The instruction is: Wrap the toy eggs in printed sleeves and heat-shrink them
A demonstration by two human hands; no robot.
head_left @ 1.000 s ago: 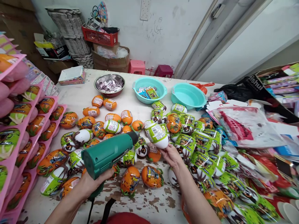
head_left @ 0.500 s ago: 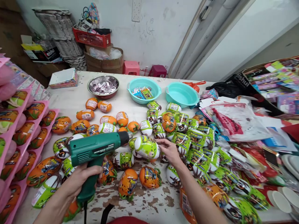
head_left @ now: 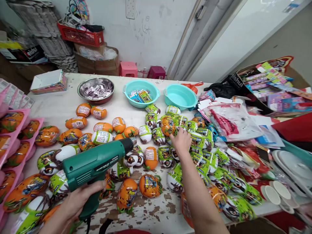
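My left hand (head_left: 84,195) is closed round the handle of a green heat gun (head_left: 95,162). The gun's metal nozzle points right, above several shrink-wrapped toy eggs. One white egg with an animal face (head_left: 131,158) lies just below the nozzle. My right hand (head_left: 180,141) reaches into the heap of green-and-white eggs (head_left: 200,141), beside an orange egg (head_left: 168,125). Its thumb and fingers are apart, and the fingertips are partly hidden among the eggs. More orange eggs (head_left: 150,186) lie on the worn white table between my arms.
At the back of the table stand a metal bowl of small packets (head_left: 96,97), a turquoise basin with sachets (head_left: 141,104) and another turquoise basin (head_left: 180,104). Pink trays of eggs (head_left: 36,130) line the left. Plastic bags (head_left: 231,125) and round white lids (head_left: 281,190) crowd the right.
My right hand has left the green-and-white egg by the nozzle and moved up and right into the heap. The heat gun stays in my left hand. The view has turned right.
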